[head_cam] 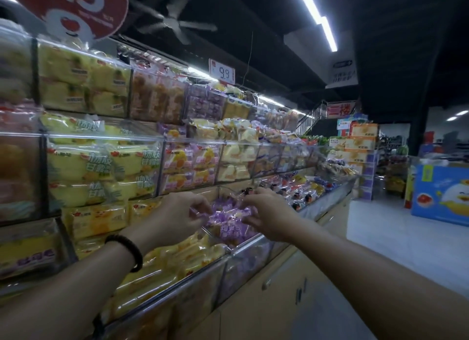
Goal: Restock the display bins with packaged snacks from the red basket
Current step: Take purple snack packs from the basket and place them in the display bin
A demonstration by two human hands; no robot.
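While pinching purple snack packets [228,219] over the bin [242,248] | left hand [177,214], right hand [265,212]: both curled on opposite ends | long axis hand-to-hand, packets between | equally near

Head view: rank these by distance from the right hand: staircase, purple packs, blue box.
1. purple packs, pinched by the right hand, front centre.
2. blue box, off to the right.
3. staircase, far back, centre.
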